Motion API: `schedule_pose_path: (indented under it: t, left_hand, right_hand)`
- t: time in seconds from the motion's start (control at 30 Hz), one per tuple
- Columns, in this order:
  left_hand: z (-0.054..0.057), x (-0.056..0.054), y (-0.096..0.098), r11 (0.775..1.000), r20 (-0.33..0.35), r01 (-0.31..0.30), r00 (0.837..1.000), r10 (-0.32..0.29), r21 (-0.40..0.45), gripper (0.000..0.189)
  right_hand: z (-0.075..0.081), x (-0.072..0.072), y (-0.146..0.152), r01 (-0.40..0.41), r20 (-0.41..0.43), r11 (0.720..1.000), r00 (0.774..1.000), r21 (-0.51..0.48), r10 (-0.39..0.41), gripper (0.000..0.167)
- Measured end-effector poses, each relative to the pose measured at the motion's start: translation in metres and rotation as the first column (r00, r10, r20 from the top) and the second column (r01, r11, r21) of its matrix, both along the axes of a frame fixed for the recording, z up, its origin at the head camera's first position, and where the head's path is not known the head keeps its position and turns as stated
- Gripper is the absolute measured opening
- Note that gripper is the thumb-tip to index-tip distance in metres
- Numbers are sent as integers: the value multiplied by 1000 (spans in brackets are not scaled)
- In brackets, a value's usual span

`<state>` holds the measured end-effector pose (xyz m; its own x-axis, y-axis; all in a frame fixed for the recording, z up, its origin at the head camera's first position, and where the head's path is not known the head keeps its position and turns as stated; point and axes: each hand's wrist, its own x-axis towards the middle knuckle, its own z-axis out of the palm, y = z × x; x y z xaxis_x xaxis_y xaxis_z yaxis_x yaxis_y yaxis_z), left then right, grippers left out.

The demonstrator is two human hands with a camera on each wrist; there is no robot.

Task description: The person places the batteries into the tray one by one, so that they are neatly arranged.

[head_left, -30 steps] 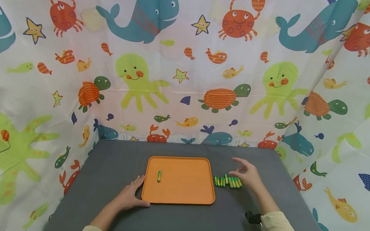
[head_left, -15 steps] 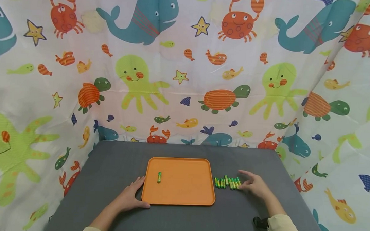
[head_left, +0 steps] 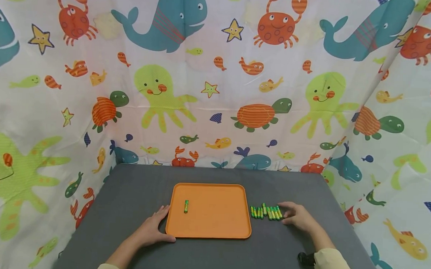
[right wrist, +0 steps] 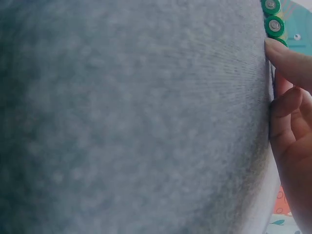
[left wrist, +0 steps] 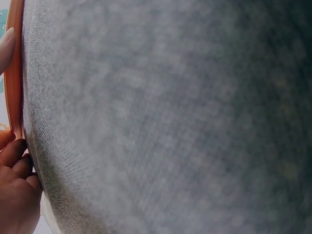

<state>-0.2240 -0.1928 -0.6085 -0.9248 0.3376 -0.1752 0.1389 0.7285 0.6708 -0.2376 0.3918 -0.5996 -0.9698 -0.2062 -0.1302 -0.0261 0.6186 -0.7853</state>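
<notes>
An orange rectangular tray (head_left: 212, 211) lies on the grey table, with one green-and-yellow battery (head_left: 186, 206) standing out toward its left side. My left hand (head_left: 152, 228) holds the tray's near left corner, fingers along the left rim and thumb at the front edge. The left wrist view shows the thumb and bent fingers of this hand (left wrist: 17, 190) against the orange rim. Right of the tray, several more batteries (head_left: 264, 210) lie side by side in a row. My right hand (head_left: 299, 219) pinches the rightmost battery (head_left: 279, 213) between thumb and index finger; the index contact is partly hidden.
Grey cloth covers the table (head_left: 211, 257). A curtain (head_left: 203, 78) printed with sea animals stands behind and along both sides. A black strap end (head_left: 305, 259) hangs at the right sleeve (head_left: 333, 265).
My right hand has shifted right, from above the row to its right end, and its thumb and index have closed in on the last battery. The left hand and tray stay put.
</notes>
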Motion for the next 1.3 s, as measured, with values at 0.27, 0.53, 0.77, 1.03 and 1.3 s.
schedule_pose_path:
  t: [0.27, 0.53, 0.77, 1.03, 1.3]
  left_hand:
    - [-1, -3, 1, 1000, 11, 0, 1000, 0, -4, 124]
    - [-1, -2, 1, 1000, 6, -1, 1000, 1, -17, 124]
    - [-1, -2, 1, 1000, 15, -10, 1000, 10, -4, 124]
    - [-4, -2, 1, 1000, 5, -5, 1000, 5, -9, 124]
    - [-6, -3, 0, 1000, -1, 0, 1000, 0, -13, 123]
  right_hand:
    - [-1, 0, 0, -4, -34, 999, 999, 47, 5, 61]
    - [-1, 1, 0, -5, -21, 999, 1000, 40, 6, 57]
    - [-2, 5, 0, 60, -2, 998, 998, -19, -60, 56]
    - [-7, 8, 4, 120, 18, 990, 993, -71, -119, 58]
    - [-7, 6, 5, 169, -4, 982, 985, -83, -170, 61]
